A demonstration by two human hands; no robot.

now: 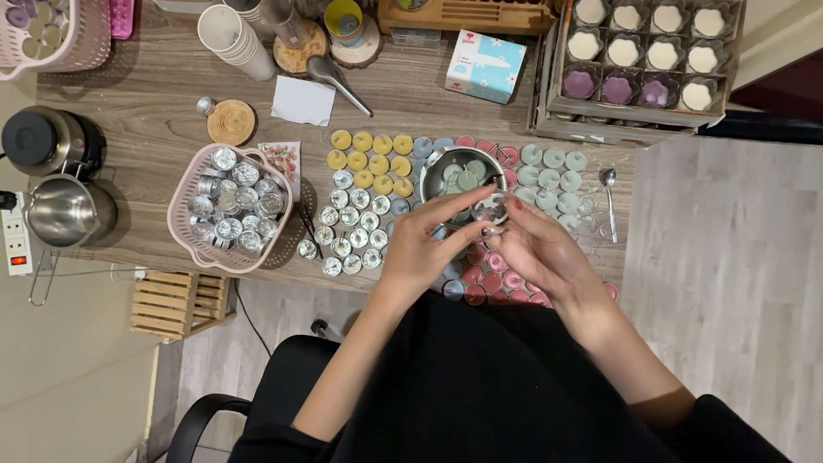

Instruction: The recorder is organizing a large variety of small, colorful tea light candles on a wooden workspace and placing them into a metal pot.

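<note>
While over table | both hands [480,236] hold tealight cup [492,208]

I'm looking down on a wooden table [154,120]. On it sit rows of yellow tealights [370,160], empty foil cups [347,225], pale green tealights [551,178] and pink tealights [495,279], a pink basket [184,193] of cups, a steel bowl [439,163], a spoon [609,199] and a wooden crate [549,103].

Table crowded: steel bowl [461,176] ringed by tealight rows [370,163]; pink basket [230,208] blocks left. Bare wood [146,120] behind basket and a strip near spoon [609,201] give passage.
</note>
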